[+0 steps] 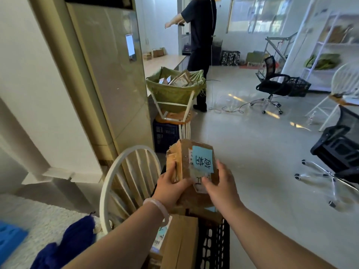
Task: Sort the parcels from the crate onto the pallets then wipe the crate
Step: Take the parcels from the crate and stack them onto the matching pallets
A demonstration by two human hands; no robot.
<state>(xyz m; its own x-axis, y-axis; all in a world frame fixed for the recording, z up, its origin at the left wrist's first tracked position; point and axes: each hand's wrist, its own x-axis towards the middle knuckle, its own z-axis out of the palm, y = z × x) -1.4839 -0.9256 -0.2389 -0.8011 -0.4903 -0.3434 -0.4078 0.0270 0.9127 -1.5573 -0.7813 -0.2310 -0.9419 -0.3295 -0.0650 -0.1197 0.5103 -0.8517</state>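
Cardboard parcel (185, 157) with blue label (203, 159), grasped at 9 o'clock by left grip (171, 189) and at 3 o'clock by right grip (221, 188), above black crate (211, 245).

both hands (171, 188) gripping a cardboard parcel (191, 164), black crate (212, 243) below

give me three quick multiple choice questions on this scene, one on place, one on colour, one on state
1. The held parcel is nearest:
A the black crate
B the green bag
C the shelves

2. The note stuck on it is:
A yellow
B light blue
C red

3. The parcel is gripped by:
A one hand
B neither hand
C both hands

Answers:
1 A, the crate sits just beneath the hands.
2 B, a light blue slip with dark handwriting.
3 C, the left hand and the right hand each grip its near end.
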